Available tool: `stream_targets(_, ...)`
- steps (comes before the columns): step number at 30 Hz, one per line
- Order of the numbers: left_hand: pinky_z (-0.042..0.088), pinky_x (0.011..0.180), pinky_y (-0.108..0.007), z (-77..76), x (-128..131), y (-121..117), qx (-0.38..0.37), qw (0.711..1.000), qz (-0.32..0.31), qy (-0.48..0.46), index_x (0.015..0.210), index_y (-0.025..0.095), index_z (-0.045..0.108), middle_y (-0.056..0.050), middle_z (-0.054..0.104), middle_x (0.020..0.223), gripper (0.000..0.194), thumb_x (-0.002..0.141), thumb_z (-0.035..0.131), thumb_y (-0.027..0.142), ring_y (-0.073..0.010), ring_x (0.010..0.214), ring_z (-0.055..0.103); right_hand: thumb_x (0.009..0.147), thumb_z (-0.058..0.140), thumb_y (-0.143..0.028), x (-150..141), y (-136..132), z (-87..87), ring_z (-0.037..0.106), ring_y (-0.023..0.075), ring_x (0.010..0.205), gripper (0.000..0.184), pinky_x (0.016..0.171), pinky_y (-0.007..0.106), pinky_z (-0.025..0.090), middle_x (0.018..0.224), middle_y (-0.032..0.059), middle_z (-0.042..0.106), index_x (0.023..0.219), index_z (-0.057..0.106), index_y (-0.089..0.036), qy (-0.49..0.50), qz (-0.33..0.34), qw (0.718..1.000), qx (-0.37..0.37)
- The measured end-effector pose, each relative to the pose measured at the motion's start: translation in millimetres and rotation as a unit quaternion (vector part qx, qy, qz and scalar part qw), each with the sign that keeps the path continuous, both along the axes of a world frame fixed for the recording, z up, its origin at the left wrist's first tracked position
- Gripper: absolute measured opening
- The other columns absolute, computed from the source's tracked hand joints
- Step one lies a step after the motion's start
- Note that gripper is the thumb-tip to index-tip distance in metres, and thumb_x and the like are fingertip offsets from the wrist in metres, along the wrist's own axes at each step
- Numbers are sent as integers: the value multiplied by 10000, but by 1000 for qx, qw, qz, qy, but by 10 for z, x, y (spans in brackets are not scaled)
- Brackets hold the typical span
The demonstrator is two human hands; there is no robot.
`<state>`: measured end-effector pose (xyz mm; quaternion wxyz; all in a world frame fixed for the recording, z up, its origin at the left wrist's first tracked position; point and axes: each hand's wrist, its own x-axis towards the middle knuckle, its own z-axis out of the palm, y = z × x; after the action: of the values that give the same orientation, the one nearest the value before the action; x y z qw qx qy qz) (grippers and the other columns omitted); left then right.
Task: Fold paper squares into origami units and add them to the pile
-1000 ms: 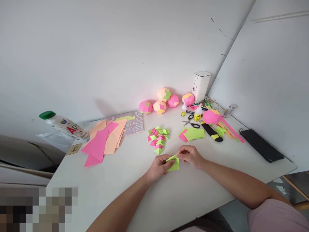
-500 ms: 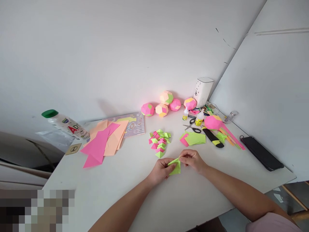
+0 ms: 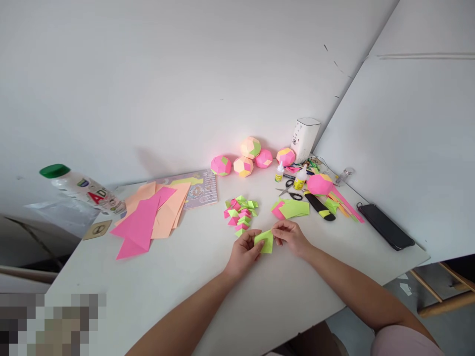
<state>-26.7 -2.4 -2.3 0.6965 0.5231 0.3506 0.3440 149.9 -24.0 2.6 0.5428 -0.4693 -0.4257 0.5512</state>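
Observation:
A small green piece of paper (image 3: pixel 265 244) is held up over the front of the table between both hands. My left hand (image 3: pixel 245 252) pinches it from the left, thumb lying across its face. At its upper right corner, my right hand (image 3: pixel 290 237) grips the paper between thumb and fingertips. Just beyond the left hand lies a heap of folded pink and green paper pieces (image 3: pixel 241 213). Flat green paper sheets (image 3: pixel 297 208), with a pink one beside them, rest behind the right hand.
Black-handled scissors (image 3: pixel 291 191), glue bottles (image 3: pixel 300 179) and a box cutter (image 3: pixel 319 206) lie at right, near a black phone (image 3: pixel 386 226). Several paper balls (image 3: pixel 243 167) line the wall. Pink and orange sheets (image 3: pixel 139 222), a notebook (image 3: pixel 202 192) and a plastic bottle (image 3: pixel 83 188) are left.
The view has shifted, so the table's objects sit further left. The green paper now faces me more squarely, with both hands still on it.

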Motion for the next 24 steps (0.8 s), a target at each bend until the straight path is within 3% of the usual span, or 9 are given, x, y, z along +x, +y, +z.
stream_targets(9,370,445,-210,12,5,-4,6,1000,19,20,982,147,562,53,481,565,433,695,644,460,-78,458,442,766,590,-389,1,-18,31,498,105,436,238,423,232,381,576,-11,564,697,555,-165,-39,-6,999,8)
stream_targets(12,370,454,-209,28,10,-7,-2,1000,6,19,979,139,578,38,509,580,419,702,640,447,-83,476,455,814,522,-412,7,-47,46,517,123,473,230,444,235,402,567,-19,538,774,548,-187,-83,-8,996,38)
stream_targets(16,364,471,-202,67,17,-14,9,999,-26,19,957,142,603,25,540,614,335,732,625,390,-79,500,455,785,580,-385,0,-86,47,527,113,562,221,499,238,450,823,36,590,900,592,-196,-180,29,979,93)
stream_targets(18,364,474,-200,83,16,-16,19,999,-30,11,931,149,613,19,555,631,288,739,623,363,-80,511,465,764,614,-368,-5,-100,32,537,117,554,218,481,234,453,798,39,604,896,625,-194,-221,50,968,109)
stream_targets(24,415,545,-231,76,12,-4,10,998,-55,-23,858,147,606,-49,652,741,219,764,598,345,-139,637,575,742,637,-390,0,-110,-3,575,122,470,232,454,259,507,739,36,650,855,661,-188,-211,61,974,54)
